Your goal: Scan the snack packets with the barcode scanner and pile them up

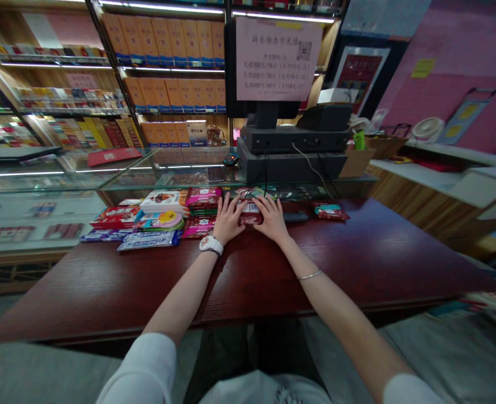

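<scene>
A dark red snack packet with a pale printed label lies on the table between my two hands. My left hand grips its left side, fingers spread forward and thumb against the packet. From the right, my right hand holds it in the same way. Just left of my left hand are stacked pink-and-brown snack packets. Beyond them sit a white box, a round-ended colourful pack, red packs and blue-and-white wrapped bars.
A teal-and-red packet lies right on the dark wooden table. Behind it stand a glass display case, a black cash drawer and a screen with a paper notice. A cable hangs from the register.
</scene>
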Tool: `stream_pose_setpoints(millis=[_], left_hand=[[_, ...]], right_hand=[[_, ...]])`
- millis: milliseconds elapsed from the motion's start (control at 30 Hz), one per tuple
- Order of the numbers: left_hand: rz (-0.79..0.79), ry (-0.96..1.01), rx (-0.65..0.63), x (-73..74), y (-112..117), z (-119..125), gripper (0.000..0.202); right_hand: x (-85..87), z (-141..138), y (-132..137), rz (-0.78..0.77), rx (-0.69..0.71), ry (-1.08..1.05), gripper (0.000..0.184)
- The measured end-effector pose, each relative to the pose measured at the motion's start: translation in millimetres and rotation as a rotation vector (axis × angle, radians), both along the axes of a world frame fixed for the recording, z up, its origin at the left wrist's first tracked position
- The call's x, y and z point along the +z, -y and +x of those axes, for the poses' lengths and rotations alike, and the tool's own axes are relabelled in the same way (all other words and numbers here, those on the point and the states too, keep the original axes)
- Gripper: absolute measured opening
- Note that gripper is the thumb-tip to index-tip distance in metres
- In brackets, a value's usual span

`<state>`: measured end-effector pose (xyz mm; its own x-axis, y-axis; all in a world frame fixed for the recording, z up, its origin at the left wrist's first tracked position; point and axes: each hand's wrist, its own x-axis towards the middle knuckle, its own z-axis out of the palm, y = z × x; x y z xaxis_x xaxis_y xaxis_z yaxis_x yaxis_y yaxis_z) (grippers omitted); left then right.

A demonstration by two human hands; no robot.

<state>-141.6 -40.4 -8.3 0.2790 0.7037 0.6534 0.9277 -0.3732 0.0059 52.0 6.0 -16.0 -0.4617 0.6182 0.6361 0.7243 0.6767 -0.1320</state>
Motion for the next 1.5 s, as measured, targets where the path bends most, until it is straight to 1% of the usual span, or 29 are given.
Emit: stream_pose_setpoints(millis=[100,267,500,600,733,833,900,1033,1133,1200,1267,1333,1400,1467,1500], left_hand=[[-0.037,-0.046,-0.039,1.7,0,-1,0.076],[-0.082,-0.063,-0.053,0.5,-2,-4,0.062],[-0.055,-0.051,-0.061,-2.0,-3,-5,0.054],[-0.054,-0.032,-0.060,-1.2,-2,-4,0.053],[-0.049,0.000,-0.044,-2.3,-3,-6,0.048],[-0.039,0.015,-0.025,-4.2,-6,-8,0.046],[-0.037,0.017,-0.019,-4.9,-7,-8,0.045],[-0.033,0.019,-0.012,-4.7,-6,-6,0.042],[-0.038,0.025,-0.008,-4.1,-5,-6,0.042],[-0.045,0.029,-0.006,-4.0,-5,-6,0.042],[-0.046,0.034,0.002,-4.6,-5,-7,0.043],[-0.040,0.042,0.006,-6.0,-6,-7,0.044],[-0.033,0.054,0.007,-7.6,-7,-8,0.045],[-0.027,0.068,0.008,-8.8,-9,-8,0.045],[-0.025,0.074,0.009,-9.2,-9,-8,0.045]], right_hand=[[-1.0,0,0,0.004,0.030,-0.001,0.072],[-3.0,0,-1,-0.014,0.045,0.004,0.073],[-3.9,-1,0,-0.053,0.036,-0.003,0.069],[-1.5,-2,1,-0.064,0.037,0.000,0.069],[8.1,0,1,-0.103,0.080,0.031,0.073],[15.0,12,-3,-0.122,0.111,0.016,0.069],[16.1,27,-6,-0.127,0.097,-0.019,0.062],[9.5,70,-17,-0.126,0.041,-0.136,0.051],[3.6,100,-27,-0.138,0.001,-0.270,0.052],[0.9,114,-33,-0.166,-0.003,-0.289,0.054],[-1.8,122,-39,-0.206,0.022,-0.250,0.059],[-6.2,124,-42,-0.265,0.039,-0.148,0.070],[-12.4,122,-43,-0.329,0.022,-0.025,0.080],[-19.2,118,-42,-0.381,-0.010,0.067,0.083],[-22.2,116,-41,-0.403,-0.015,0.096,0.081]])
